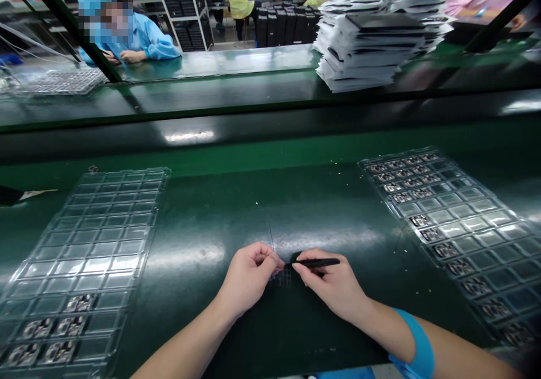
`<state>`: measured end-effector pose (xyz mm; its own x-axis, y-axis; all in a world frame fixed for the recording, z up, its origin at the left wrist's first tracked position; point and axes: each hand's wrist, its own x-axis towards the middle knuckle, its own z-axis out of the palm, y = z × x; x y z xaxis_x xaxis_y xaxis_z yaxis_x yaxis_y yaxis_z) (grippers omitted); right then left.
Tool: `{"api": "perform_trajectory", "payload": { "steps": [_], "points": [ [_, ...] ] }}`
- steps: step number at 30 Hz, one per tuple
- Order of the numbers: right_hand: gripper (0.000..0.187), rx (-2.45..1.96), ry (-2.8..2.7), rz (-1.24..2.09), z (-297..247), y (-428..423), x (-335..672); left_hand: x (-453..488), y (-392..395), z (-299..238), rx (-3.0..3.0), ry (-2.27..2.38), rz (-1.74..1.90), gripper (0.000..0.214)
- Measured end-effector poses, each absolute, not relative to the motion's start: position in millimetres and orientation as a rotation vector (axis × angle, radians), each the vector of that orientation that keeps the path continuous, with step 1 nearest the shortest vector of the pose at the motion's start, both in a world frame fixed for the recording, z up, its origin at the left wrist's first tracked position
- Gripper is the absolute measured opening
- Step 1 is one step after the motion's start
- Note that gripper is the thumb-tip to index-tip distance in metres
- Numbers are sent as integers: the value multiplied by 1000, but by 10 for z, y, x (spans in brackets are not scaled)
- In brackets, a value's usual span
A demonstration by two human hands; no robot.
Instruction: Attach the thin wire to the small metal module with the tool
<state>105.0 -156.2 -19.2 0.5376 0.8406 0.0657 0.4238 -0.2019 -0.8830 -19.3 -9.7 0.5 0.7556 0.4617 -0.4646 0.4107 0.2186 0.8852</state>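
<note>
My left hand (249, 275) is curled, its fingertips pinching a small dark gridded part (283, 277) that lies on the green mat between my hands. My right hand (333, 286) is closed on black tweezers (316, 263), whose tips point left toward the part. A thin wire or strip rises from the part near my left thumb. Both hands are low in the middle of the view, nearly touching.
A clear compartment tray (97, 244) lies at the left with several small parts in its near rows. Another clear tray (460, 221) at the right holds several parts. Stacked white and black packets (367, 47) stand at the back right. A person in blue sits across the bench.
</note>
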Motion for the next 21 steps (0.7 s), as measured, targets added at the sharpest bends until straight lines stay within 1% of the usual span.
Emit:
{"api": "perform_trajectory", "payload": {
  "steps": [3,6,9,11,13,16,19,21],
  "points": [
    [18,-1827,-1057,558,-179,-1556,1057,-196,-98,7,1392,779,43,15],
    [14,-1784,-1105,496,-153,-1558,1060,-192,-97,20,1385,786,45,15],
    [8,-1610,-1258,412,-103,-1566,1068,-181,-88,34,1375,807,50,15],
    [8,-1482,-1325,383,-71,-1575,1080,-175,-77,35,1368,810,55,16],
    [7,-1462,-1295,382,-58,-1587,1095,-175,-67,30,1352,793,60,17],
    [4,-1535,-1081,525,-76,-1598,1114,-185,-67,28,1310,740,36,21],
    [9,-1470,-848,723,-102,-1588,1114,-200,-84,36,1276,661,-33,25],
    [11,-1426,-774,781,-104,-1572,1108,-207,-96,37,1270,622,-73,26]
  ]
}}
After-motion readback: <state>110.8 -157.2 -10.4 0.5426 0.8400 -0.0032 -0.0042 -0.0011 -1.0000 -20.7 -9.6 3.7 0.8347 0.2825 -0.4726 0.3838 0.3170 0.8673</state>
